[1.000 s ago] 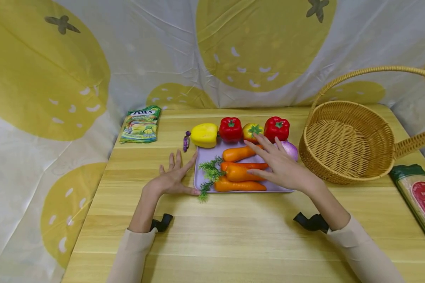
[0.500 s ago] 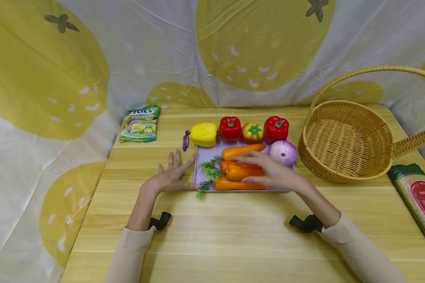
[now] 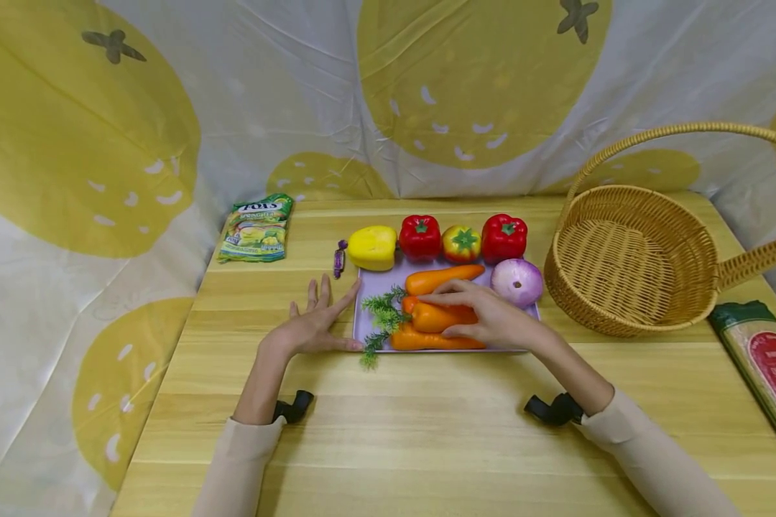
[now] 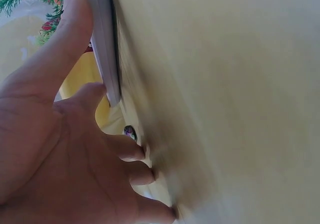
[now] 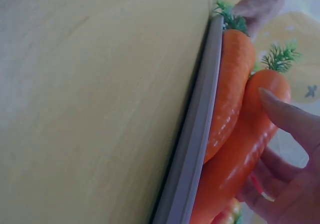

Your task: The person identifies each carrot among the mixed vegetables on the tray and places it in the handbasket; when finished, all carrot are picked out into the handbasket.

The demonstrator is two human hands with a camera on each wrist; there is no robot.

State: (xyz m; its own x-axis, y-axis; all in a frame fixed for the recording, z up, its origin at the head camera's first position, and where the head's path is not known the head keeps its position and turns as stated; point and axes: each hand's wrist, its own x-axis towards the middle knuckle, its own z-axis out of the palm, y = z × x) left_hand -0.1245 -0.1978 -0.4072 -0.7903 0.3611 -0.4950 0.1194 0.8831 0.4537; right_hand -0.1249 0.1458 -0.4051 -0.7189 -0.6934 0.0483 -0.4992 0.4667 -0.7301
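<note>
A lilac tray [image 3: 362,316] holds several orange carrots with green tops. My right hand [image 3: 498,316] grips the middle carrot [image 3: 430,317], thumb on its near side and fingers on its far side; the right wrist view shows the thumb pressed against this carrot [image 5: 240,144]. Another carrot [image 3: 427,340] lies along the front rim, and one [image 3: 436,278] lies behind. A fourth is mostly covered. My left hand [image 3: 307,330] is spread at the tray's left end, thumb and index finger touching the rim, the other fingertips on the table.
Along the tray's back are a yellow pepper [image 3: 371,248], two red peppers [image 3: 419,238] and a red-yellow tomato [image 3: 461,244]. A purple onion [image 3: 517,282] sits at right, beside a wicker basket [image 3: 627,266]. A wrapped candy [image 3: 339,259], candy bag [image 3: 255,228] and noodle pack [image 3: 766,359] lie around.
My right hand has come down and toward the near left from above the onion and carrots, and its fingers have closed round the middle carrot. The left hand stays at the tray's end.
</note>
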